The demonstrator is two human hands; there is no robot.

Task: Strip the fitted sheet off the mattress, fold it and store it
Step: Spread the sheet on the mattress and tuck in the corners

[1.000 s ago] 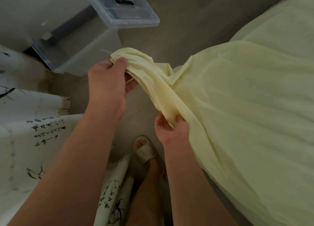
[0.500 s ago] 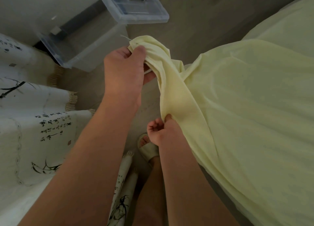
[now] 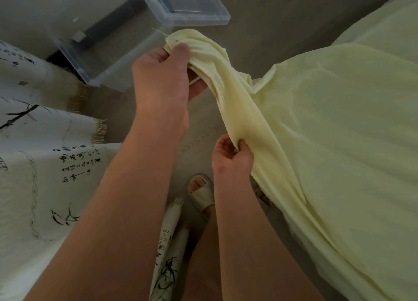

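Observation:
A pale yellow fitted sheet (image 3: pixel 328 124) spreads over the right half of the view, its bulk lying on the mattress. One gathered corner is lifted up over the floor. My left hand (image 3: pixel 162 79) grips that corner's tip, thumb on top of the cloth. My right hand (image 3: pixel 230 158) pinches the sheet's edge lower down, closer to my body. The strip of cloth between the two hands hangs in loose folds.
A clear plastic storage box (image 3: pixel 108 43) stands open on the floor at the upper left, its lid (image 3: pixel 190 4) leaning beside it. A white fringed cloth (image 3: pixel 43 156) with black ink writing lies on the left. My slippered foot (image 3: pixel 200 192) stands on the grey floor.
My left hand has lifted the corner a little higher and further right, toward the box. My right hand has kept its pinch on the edge and moved slightly right.

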